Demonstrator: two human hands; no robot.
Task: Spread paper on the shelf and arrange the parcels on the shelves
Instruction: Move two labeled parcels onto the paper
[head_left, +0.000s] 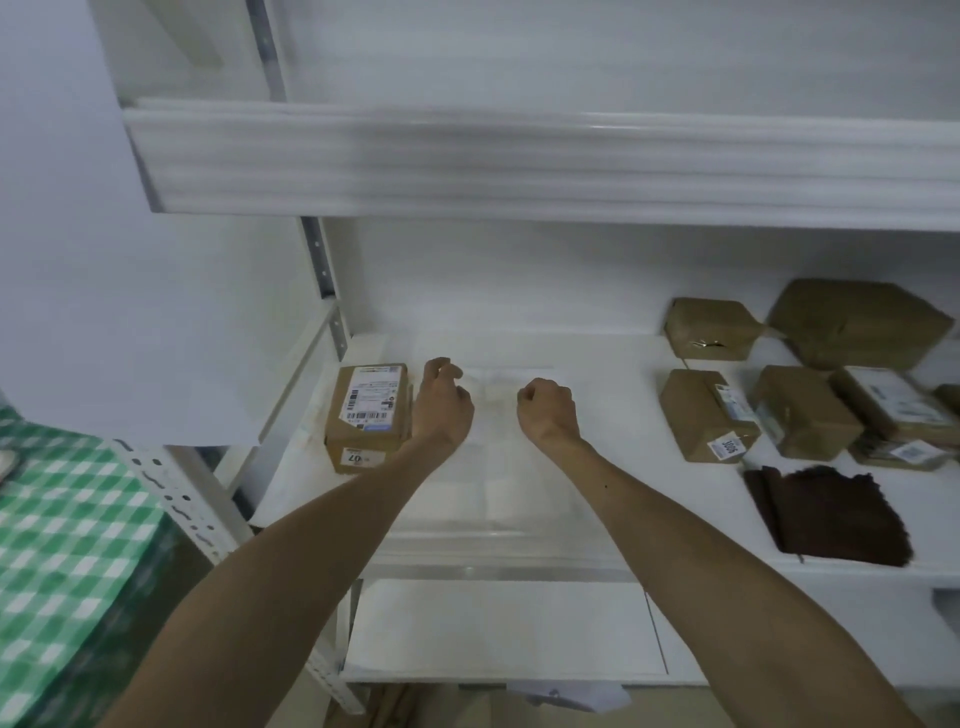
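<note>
Left hand (441, 400) and right hand (548, 410) curled on paper (493, 467), hold unclear, white shelf (634, 467), parcels (706, 415) right

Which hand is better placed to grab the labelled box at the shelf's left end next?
Likely left: the left hand is right beside the labelled box; the right hand is farther off.

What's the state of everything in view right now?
paper sheet: flat on the middle shelf, fold creases showing
left hand: fingers curled over the paper sheet, grip unclear
right hand: fingers curled over the paper sheet, grip unclear
labelled box: closed, label up, beside left hand
brown parcels: wrapped, on middle shelf at right
dark brown pouch: lying flat
lower-shelf paper: spread flat
</note>
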